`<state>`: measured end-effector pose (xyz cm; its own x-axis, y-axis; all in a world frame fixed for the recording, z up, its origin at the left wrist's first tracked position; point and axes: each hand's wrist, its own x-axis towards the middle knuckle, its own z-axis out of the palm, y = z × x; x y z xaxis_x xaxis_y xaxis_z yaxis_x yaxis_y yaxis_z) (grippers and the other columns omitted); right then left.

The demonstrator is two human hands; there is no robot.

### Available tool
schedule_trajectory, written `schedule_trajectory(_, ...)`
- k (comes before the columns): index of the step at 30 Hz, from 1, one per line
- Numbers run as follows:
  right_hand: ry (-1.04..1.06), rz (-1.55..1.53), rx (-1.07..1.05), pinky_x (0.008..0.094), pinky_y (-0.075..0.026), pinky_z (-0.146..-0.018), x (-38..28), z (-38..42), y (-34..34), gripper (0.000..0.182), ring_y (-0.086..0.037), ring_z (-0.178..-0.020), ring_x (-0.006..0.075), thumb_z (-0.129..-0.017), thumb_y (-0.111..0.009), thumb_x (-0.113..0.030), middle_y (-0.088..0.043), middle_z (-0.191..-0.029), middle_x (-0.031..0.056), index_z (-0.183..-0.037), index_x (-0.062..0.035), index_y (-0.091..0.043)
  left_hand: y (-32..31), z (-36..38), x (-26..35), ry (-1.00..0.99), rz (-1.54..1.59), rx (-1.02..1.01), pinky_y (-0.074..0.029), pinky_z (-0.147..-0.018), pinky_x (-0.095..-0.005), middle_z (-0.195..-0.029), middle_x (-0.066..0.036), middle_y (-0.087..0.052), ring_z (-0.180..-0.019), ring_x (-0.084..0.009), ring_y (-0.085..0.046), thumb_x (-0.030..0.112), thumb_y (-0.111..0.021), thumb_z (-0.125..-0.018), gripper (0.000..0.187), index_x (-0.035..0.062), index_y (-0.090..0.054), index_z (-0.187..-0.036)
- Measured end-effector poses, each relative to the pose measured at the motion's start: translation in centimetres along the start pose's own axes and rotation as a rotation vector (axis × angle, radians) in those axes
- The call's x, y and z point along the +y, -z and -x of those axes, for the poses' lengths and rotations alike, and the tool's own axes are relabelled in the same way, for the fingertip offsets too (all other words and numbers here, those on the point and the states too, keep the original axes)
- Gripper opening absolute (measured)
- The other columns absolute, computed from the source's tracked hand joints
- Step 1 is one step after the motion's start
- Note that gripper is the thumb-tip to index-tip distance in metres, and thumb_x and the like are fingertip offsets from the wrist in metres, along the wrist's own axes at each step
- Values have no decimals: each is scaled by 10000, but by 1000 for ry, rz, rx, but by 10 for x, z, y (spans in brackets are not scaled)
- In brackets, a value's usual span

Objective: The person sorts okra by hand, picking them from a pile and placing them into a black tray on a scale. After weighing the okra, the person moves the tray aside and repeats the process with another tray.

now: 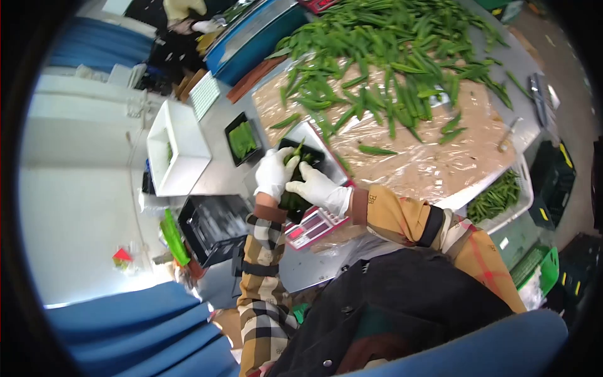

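The red-and-white scale [312, 227] is nearest on the grey surface [213, 168], its keys facing the person. A black tray [312, 151] sits on it, with okra [299, 151] inside, dark under the hands.

The right hand [319, 188], in a thin pale glove, is half open over the tray's right side, thumb and forefinger spread apart; no pod can be made out in its grasp. The left hand [271, 174], gloved too, curls in from the left edge, fingers bent at the okra; whether they pinch a pod or only press on it, I cannot tell.

To the left of the tray, a second black tray [241, 139] has okra laid side by side. Beyond the scale and to its right, loose okra lies heaped on clear film [440, 164] over brown sheeting, with a few stray pods nearer. A white crate [525, 182] at the right holds more.

Each pod should be light and fairly stiff, ridged enough not to slip much, yet easily bruised or snapped at the tip. The middle, or just below the stem cap, looks the best place for a soft pinch; a bunch would want cupping along its length.
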<state>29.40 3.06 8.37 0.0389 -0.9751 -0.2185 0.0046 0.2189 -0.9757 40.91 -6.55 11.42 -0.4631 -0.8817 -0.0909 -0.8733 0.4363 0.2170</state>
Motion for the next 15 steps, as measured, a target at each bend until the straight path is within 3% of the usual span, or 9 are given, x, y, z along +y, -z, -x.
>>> schedule_trajectory(2, 114, -198, -168, 318, -462, -975, 2, 11, 35, 553, -591, -1160, 218, -927, -662, -217, -640, -1233, 176, -1362, 70, -478, -7, 2, 15, -33, -235, 32, -509, -823, -462, -1063, -119, -633, -990, -350, -596, 317, -729, -803, 292, 170, -727, -1056)
schedule_trajectory(4, 20, -282, 5, 296, -431, -1026, -6, 41, 88, 366, -581, -1169, 180, -921, -661, -143, -626, -1303, 112, -1268, -33, -623, -24, 3, 16, -75, -150, 118, -491, -850, -465, -1078, -97, -613, -999, -339, -561, 279, -759, -760, 310, 160, -728, -1045)
schedule_trajectory(6, 156, -114, 267, 301, -448, -999, 18, 61, 158, 325, -591, -1139, 181, -913, -665, -131, -657, -1228, 94, -1226, -46, -647, -28, 6, 15, -102, -75, 205, -477, -911, -441, -1119, -113, -616, -1027, -330, -568, 226, -767, -751, 327, 130, -725, -1061)
schedule_trajectory(7, 377, 153, 555, 310, -473, -954, 55, 61, 200, 270, -611, -1074, 188, -889, -666, -101, -663, -1133, 82, -1153, -43, -664, -31, 5, 7, -163, 61, 280, -460, -952, -427, -1157, -131, -617, -1072, -323, -568, 195, -757, -771, 312, 114, -721, -1070)
schedule_trajectory(9, 316, 226, 966, 354, -491, -910, 92, 92, 282, 291, -607, -1025, 271, -802, -653, -98, -616, -1059, 165, -1077, -2, -658, -23, 12, 14, -180, 567, 388, -430, -1019, -371, -1222, -149, -632, -1176, -265, -571, 102, -685, -875, 236, 50, -698, -1104)
schedule_trajectory(10, 79, 471, 1043, 382, -495, -906, 90, 122, 323, 305, -607, -1015, 311, -765, -659, -88, -622, -1050, 181, -1063, -24, -667, -9, 18, 26, -87, 841, 390, -439, -1002, -338, -1167, -112, -655, -1129, -207, -592, 87, -612, -959, 206, 13, -646, -1149)
schedule_trajectory(11, 229, 1122, 1366, 423, -500, -885, 127, 142, 362, 295, -612, -1004, 354, -744, -659, -111, -632, -1051, 208, -1032, -54, -693, 7, 27, 42, -50, 985, 479, -448, -983, -322, -1136, -98, -658, -1089, -181, -597, 92, -581, -984, 212, 9, -615, -1176)
schedule_trajectory(14, -407, 934, 1362, 446, -491, -915, 142, 205, 414, 369, -626, -1011, 390, -752, -696, -198, -650, -1120, 208, -1100, -77, -681, 42, 46, 61, -18, 1122, 665, -504, -817, -287, -954, -74, -664, -874, -137, -616, 142, -503, -1038, 237, 16, -550, -1233)
schedule_trajectory(15, -316, 913, 1357, 430, -495, -911, 163, 218, 427, 360, -635, -995, 374, -761, -699, -174, -657, -1100, 197, -1105, -68, -677, 49, 51, 68, 31, 1143, 619, -501, -762, -275, -899, -57, -654, -808, -124, -605, 162, -489, -1045, 249, 13, -550, -1234)
